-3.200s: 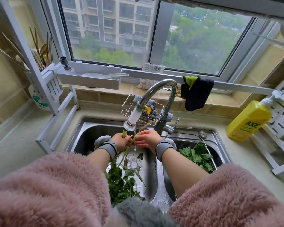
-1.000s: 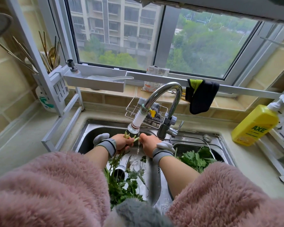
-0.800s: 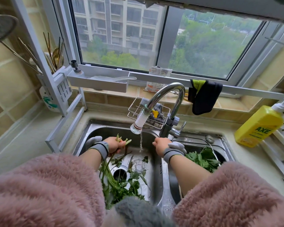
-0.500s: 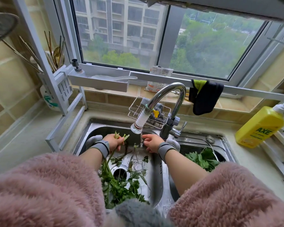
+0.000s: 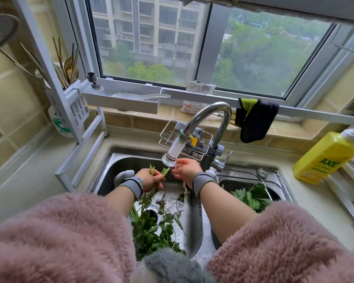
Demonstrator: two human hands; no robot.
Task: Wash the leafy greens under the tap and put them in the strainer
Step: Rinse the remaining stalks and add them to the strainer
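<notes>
stainless steel makes up the double sink (image 5: 119, 160), two basins side by side, with one curved tap (image 5: 204, 117) arching over the divide; the left hand (image 5: 149, 179) has its fingers curled round one bunch of leafy greens (image 5: 149, 225), pale stem ends poking up past the knuckles and the leaves hanging down into the left basin; the right hand (image 5: 185, 169) sits just under the tap's white nozzle, fingers loosely spread and holding nothing, water running off it; a few loose sprigs lie near the drain; the strainer (image 5: 233, 183) sits in the right basin with a second heap of greens (image 5: 250, 198) inside; two grey wristbands, two pink fleecy sleeves; one yellow soap bottle (image 5: 325, 158) stands on the counter at right; one dark cloth (image 5: 255, 119) hangs from the window rail.
</notes>
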